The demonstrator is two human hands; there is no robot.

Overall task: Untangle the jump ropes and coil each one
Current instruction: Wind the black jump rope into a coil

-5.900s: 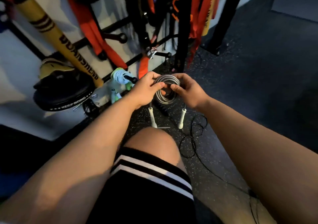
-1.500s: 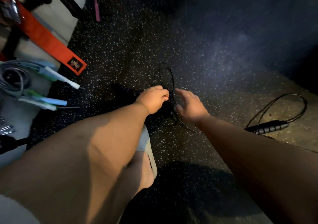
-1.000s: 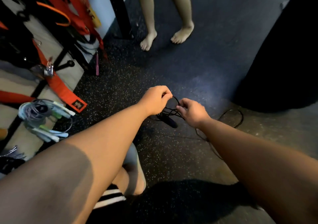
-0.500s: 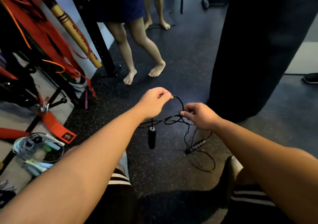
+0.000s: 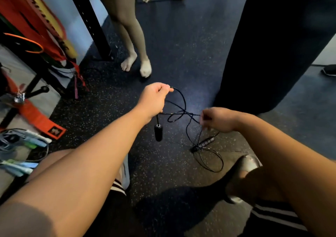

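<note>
A thin black jump rope (image 5: 181, 113) hangs tangled between my two hands above the speckled floor. My left hand (image 5: 154, 100) grips the cord in a fist, and one black handle (image 5: 158, 132) dangles straight below it. My right hand (image 5: 218, 119) pinches the cord at the knot's right side. The second black handle (image 5: 206, 142) lies on the floor below my right hand, with a loose loop of cord (image 5: 211, 158) beside it. Coiled ropes with pale blue, green and white handles (image 5: 20, 145) lie at the far left.
A black punching bag (image 5: 272, 45) stands close at the right. A barefoot person (image 5: 134, 55) stands just beyond my hands. A rack with a black post (image 5: 91, 24) and red straps (image 5: 38, 118) lines the left side. My knees and shorts fill the bottom.
My hands have drawn further apart, stretching the tangle wider. The person ahead has stepped closer. Earlier I lifted this black rope off the floor after handling a grey coiled rope.
</note>
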